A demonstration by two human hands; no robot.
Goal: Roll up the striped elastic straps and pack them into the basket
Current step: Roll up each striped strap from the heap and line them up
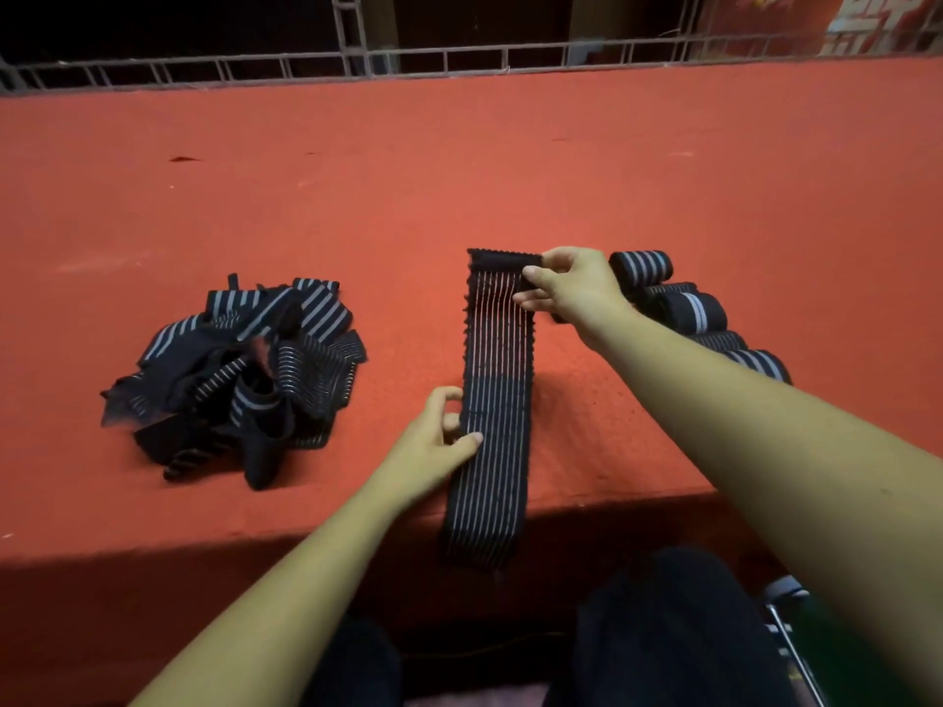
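One black elastic strap with thin white stripes [497, 380] lies stretched out lengthwise on the red table, its near end hanging over the front edge. My right hand [569, 285] pinches its far end, where a small fold or roll has formed. My left hand [444, 436] pinches the strap's left edge about midway along. A tangled heap of loose striped straps [240, 369] sits to the left. Several rolled straps [684, 308] lie in a row at the right, partly hidden behind my right forearm. No basket is in view.
The red felt table [459, 170] stretches far back to a metal truss frame [357, 63]. Its front edge drops off just before my dark-clothed knees [663, 630]. A metal object [786, 620] shows at the lower right.
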